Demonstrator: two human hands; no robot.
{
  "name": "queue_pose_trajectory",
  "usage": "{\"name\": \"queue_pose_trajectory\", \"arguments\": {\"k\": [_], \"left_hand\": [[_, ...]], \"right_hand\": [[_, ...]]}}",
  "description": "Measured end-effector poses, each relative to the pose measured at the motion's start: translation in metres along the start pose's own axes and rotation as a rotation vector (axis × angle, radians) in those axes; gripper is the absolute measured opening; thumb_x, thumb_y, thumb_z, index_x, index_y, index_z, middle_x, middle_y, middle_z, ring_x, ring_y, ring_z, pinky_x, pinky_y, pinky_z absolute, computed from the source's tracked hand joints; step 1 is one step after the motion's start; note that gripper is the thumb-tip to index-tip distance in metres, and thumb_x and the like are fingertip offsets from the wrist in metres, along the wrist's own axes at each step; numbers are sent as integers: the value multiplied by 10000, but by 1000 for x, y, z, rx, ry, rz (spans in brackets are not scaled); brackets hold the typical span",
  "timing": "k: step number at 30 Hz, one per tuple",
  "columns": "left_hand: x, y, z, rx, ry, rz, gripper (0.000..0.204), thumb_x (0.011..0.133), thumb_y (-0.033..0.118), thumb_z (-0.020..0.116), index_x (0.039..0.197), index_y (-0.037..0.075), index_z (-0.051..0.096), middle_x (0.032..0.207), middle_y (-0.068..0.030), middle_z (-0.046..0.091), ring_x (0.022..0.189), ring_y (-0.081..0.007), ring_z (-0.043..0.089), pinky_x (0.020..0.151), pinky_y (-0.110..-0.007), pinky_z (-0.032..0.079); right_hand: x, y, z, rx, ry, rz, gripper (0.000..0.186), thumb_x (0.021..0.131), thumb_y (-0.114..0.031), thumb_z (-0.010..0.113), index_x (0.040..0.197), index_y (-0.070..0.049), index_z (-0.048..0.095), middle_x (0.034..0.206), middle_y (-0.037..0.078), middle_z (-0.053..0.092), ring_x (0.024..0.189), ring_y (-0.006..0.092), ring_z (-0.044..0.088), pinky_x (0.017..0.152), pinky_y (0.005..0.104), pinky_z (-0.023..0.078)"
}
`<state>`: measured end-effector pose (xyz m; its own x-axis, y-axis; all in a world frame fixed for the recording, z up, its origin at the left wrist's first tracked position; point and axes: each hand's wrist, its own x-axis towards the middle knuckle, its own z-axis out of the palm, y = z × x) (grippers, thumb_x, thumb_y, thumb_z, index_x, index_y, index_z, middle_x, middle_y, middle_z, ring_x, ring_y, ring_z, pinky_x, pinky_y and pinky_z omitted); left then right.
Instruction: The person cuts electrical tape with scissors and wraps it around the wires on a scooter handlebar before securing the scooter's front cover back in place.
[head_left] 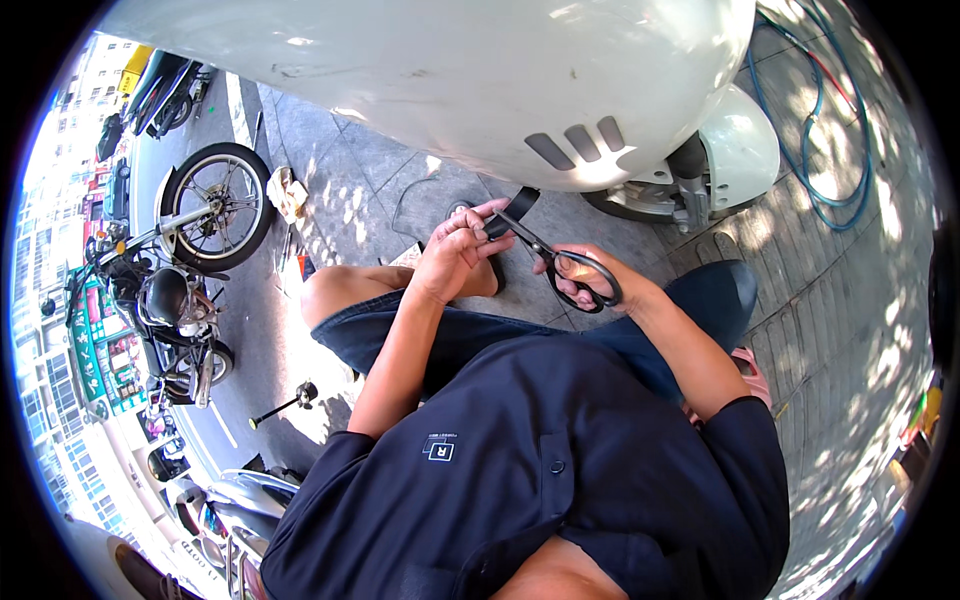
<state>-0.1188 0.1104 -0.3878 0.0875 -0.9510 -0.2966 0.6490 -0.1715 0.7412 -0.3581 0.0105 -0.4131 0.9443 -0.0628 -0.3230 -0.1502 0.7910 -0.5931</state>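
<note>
Paved ground [390, 160], white scooter body [480, 80]. Just this side of body: left hand [450, 250] pinching black strip [522, 204]; right hand [632, 286] curled round scissors [545, 252], blades at strip.

Pavement [840, 330] runs all around me. Blue hose [806, 140], looped loosely, lies towards its right edge. Pale crumpled cloth [287, 195] near its left edge, just beside the front wheel of a parked motorcycle [165, 297]. Past that edge I see the road, another two-wheeler [165, 95], a green shop sign [92, 340], buildings.
</note>
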Motion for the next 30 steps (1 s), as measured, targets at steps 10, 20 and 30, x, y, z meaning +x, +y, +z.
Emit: {"name": "queue_pose_trajectory", "arguments": {"k": [10,20,30], "left_hand": [[66,-101,-64,666,104,-500,197,804,143,633,894,-31,653,988,-109,674,911,-205,660,781,-284,513],[77,-84,-35,1460,-51,-380,241,727,231,675,878,47,707,935,-123,696,874,-266,664,790,-344,508],[-54,156,141,1485,-360,254,103,739,110,640,779,25,598,1256,-161,540,1032,-342,596,843,-423,494]], "right_hand": [[19,53,-123,-824,345,206,555,786,-534,720,1050,-50,649,693,50,608,581,143,580,536,298,449],[11,123,-184,-1481,690,457,490,740,-422,737,1050,-63,615,1001,186,671,948,348,646,775,446,506],[-7,-99,101,-849,-139,-688,615,816,-161,745,1337,-15,451,1230,121,544,1100,211,558,968,374,437]]}}
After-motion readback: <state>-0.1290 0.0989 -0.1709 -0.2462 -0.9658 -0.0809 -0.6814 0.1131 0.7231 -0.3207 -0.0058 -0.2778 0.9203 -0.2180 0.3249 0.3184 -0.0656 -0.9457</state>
